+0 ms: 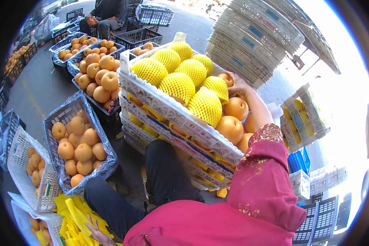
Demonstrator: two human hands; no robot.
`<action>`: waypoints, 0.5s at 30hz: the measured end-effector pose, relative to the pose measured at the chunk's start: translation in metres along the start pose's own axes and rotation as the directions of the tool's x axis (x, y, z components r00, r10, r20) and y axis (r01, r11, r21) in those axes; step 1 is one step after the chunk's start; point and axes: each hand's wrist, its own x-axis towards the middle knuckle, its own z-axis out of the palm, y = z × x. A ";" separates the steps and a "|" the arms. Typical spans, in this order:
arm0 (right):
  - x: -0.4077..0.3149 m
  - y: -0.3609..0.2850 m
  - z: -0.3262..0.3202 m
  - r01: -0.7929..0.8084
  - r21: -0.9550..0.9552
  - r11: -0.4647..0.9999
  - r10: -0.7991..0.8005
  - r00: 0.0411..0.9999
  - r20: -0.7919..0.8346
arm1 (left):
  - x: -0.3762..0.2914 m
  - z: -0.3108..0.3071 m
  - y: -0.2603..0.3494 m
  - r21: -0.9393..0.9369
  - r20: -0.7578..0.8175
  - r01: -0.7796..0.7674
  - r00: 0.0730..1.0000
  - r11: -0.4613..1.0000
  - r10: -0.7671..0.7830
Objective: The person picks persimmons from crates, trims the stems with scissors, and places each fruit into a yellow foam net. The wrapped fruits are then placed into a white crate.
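At the far right side of a white plastic crate (184, 118), my right hand (239, 85) has its fingers around a bare Asian pear (226, 79). Pears in yellow foam net sleeves (177, 87) fill the crate's left and middle, and several bare pears (230, 129) lie at its near right end. This crate tops a stack of similar crates. Low at the left, my left hand (97, 233) grips a flat yellow foam net sleeve (77, 217) over a pile of loose sleeves (75, 235). The sleeve partly hides its fingers.
Plastic-lined crates of bare pears (83, 152) stand left of the stack. White crates (33, 172) sit at the lower left. Tall stacked white crates (252, 40) rise behind. A seated person (106, 18) is at the back. My knees (169, 166) are close to the stack.
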 end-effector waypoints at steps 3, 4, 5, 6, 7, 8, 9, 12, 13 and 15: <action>-0.014 -0.003 -0.009 0.021 0.119 0.993 -0.012 0.997 -0.078 | -0.007 0.050 0.058 0.086 0.138 -0.066 0.989 0.994 0.054; -0.022 -0.006 -0.015 -0.002 0.182 0.983 0.029 0.989 -0.146 | -0.010 0.067 0.074 0.068 0.208 -0.109 0.974 0.992 0.093; -0.029 -0.010 -0.025 0.040 0.268 0.963 0.025 0.971 -0.238 | -0.011 0.085 0.090 0.134 0.238 -0.117 0.968 0.984 0.083; -0.040 -0.016 -0.036 0.066 0.339 0.938 0.055 0.941 -0.334 | -0.013 0.101 0.104 0.139 0.309 -0.181 0.942 0.974 0.131; -0.050 -0.025 -0.050 0.059 0.396 0.917 0.117 0.906 -0.407 | -0.014 0.116 0.118 0.137 0.371 -0.223 0.915 0.965 0.159; -0.061 -0.038 -0.065 0.129 0.443 0.887 0.101 0.883 -0.458 | -0.016 0.128 0.131 0.113 0.440 -0.217 0.886 0.970 0.147; -0.073 -0.054 -0.080 0.239 0.547 0.802 0.042 0.891 -0.451 | -0.018 0.139 0.144 0.065 0.525 -0.142 0.847 0.988 0.087; -0.129 -0.122 -0.112 0.453 0.647 0.613 -0.293 0.891 -0.346 | -0.030 0.178 0.167 -0.261 0.744 0.072 0.650 0.963 0.153; -0.145 -0.152 -0.115 0.516 0.664 0.541 -0.422 0.850 -0.316 | -0.037 0.189 0.173 -0.298 0.798 0.179 0.586 0.938 0.142; -0.166 -0.214 -0.116 0.728 0.440 0.525 -0.707 0.661 -0.250 | -0.049 0.210 0.178 -0.270 0.895 0.398 0.440 0.877 0.076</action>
